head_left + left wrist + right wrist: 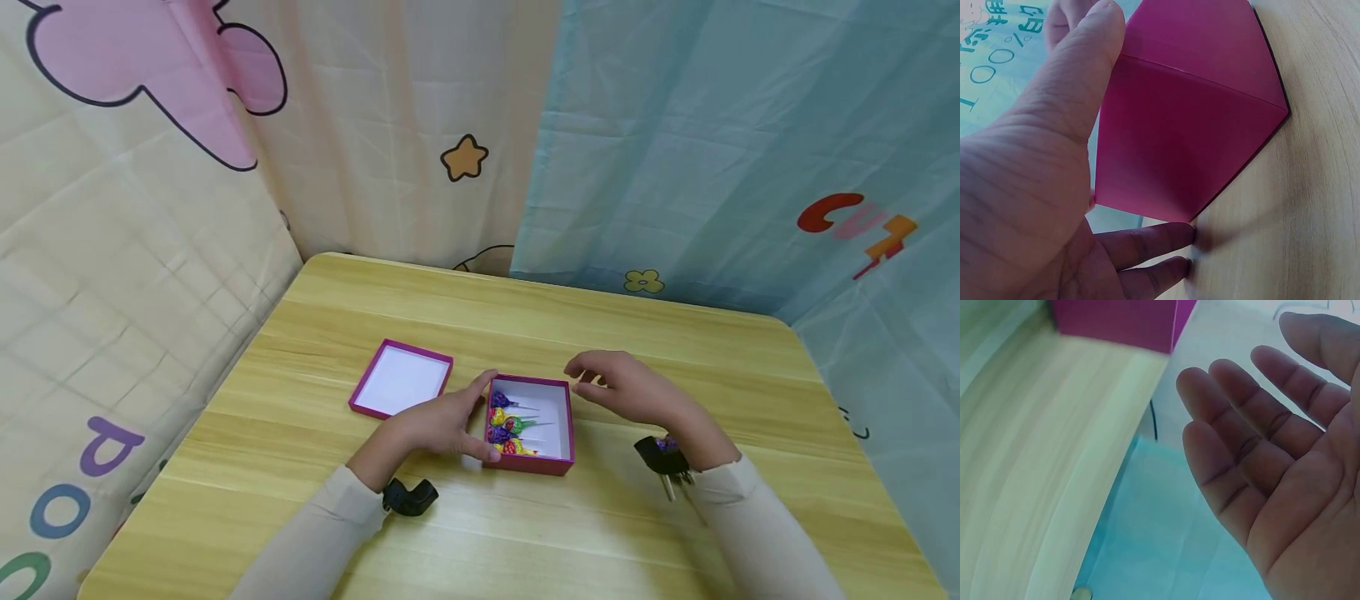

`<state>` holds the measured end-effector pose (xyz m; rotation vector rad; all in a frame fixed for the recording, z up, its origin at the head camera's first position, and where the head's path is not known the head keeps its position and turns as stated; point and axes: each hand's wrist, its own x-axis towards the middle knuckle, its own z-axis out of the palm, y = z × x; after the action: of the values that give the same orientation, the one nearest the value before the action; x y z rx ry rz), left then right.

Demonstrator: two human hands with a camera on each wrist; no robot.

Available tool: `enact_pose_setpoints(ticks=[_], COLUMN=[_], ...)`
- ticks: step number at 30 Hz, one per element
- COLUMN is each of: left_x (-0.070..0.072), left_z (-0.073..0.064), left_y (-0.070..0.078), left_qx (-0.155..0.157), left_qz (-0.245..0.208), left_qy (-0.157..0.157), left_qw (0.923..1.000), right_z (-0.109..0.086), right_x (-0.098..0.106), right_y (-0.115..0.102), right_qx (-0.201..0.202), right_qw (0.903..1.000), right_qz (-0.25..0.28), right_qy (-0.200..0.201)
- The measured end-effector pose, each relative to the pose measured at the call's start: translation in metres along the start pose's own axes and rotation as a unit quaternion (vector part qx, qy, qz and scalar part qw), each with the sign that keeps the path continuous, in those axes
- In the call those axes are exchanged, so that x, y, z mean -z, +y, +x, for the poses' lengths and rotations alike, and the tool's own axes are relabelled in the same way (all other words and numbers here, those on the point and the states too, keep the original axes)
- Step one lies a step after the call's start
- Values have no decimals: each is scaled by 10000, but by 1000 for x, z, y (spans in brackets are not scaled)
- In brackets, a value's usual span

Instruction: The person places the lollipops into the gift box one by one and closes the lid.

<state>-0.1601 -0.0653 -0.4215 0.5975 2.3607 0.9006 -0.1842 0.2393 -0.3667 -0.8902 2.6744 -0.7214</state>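
A magenta box (531, 469) with a white inside stands on the table, several lollipops (513, 425) in purple, yellow and green wrappers along its left side, their sticks to the right. My left hand (442, 421) holds the box at its left side, thumb at the near corner and fingers towards the far one. In the left wrist view its thumb lies against the magenta wall (1179, 125). Just right of the box hovers my right hand (626, 387), with loosely bent fingers and nothing in them; the right wrist view shows its bare palm (1310, 500).
A matching lid (405, 379) lies inside-up to the left, behind my left hand. Close to my right wrist, a purple-wrapped lollipop (666, 443) shows partly behind the black wrist camera (651, 457). Printed curtains (675, 150) hang along the far edge of the wooden table (247, 500).
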Motion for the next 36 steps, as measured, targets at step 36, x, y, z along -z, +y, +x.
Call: enact_pose_setpoints(ticks=[36], left_x=[0], left_z=[-3], left_y=[0], left_qx=[-49], left_qz=[61], left_qy=[13], left_qw=[10000], right_z=[-81], right_x=[4], right_y=[50], right_qx=[-1321], right_qw=[9878], right_qz=[359], right_qy=[-739])
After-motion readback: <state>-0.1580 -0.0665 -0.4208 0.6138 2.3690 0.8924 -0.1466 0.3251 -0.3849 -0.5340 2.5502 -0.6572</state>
